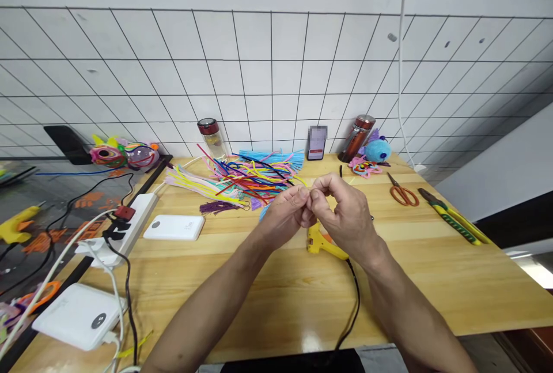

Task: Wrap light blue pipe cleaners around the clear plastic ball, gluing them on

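My left hand (pixel 287 211) and my right hand (pixel 343 211) meet above the middle of the table, fingertips pinched together. Whatever lies between the fingertips is too small and too covered to make out. Under them a yellow glue gun (pixel 319 241) rests on the wood, partly hidden by my right hand, its black cord running to the front edge. Just beyond my left hand spreads a pile of colourful pipe cleaners (pixel 259 174). A bit of light blue material (pixel 262 211) peeks out behind my left hand. A short black tip (pixel 341 171) shows above my right hand.
Right: scissors (pixel 404 193), pliers (pixel 453 220), a blue fluffy figure (pixel 377 149). Back: a phone (pixel 317 143), a red flask (pixel 356 138), a glass bottle (pixel 211 138). Left: power banks (pixel 174 227), a power strip (pixel 140 217) with cables, a second glue gun (pixel 19 224).
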### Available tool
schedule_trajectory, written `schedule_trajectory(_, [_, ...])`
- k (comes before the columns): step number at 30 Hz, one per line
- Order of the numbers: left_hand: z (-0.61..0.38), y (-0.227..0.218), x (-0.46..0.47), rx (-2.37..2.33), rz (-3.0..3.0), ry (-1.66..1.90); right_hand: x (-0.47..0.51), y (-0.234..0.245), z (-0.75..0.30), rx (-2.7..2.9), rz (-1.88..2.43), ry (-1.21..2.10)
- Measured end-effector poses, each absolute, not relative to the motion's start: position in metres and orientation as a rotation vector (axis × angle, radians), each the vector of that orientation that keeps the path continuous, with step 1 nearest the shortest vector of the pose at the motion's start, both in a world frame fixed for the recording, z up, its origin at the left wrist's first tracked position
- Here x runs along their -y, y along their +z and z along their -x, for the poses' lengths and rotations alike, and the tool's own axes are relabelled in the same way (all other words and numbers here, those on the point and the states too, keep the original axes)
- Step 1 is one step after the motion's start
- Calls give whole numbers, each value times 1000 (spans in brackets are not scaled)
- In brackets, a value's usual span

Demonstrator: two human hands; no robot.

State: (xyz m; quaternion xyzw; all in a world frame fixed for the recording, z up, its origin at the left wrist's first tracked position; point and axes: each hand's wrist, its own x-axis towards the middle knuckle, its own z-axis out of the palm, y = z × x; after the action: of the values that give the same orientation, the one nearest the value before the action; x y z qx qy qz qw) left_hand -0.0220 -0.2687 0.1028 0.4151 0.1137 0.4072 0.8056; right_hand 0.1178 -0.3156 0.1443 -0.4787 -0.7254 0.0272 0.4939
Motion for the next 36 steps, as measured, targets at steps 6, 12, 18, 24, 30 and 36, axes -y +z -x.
schedule_trajectory(6, [22,101,267,-234,-905,884,319,145,-121,1792,1101,101])
schedule_trajectory(12, [21,99,266,-235,-922,900,316,142,-121,1788,1154,22])
schedule_trajectory(18, [20,96,265,-269,-964,926,315,142,-121,1825,1167,-97])
schedule_trajectory(24, [20,94,265,-274,-952,898,308,139,-120,1806,1193,-150])
schedule_trajectory(30, [23,98,269,-188,-895,835,310,142,-122,1769,1201,56])
schedule_trajectory(36, [25,98,267,-170,-836,816,316,146,-120,1826,1097,57])
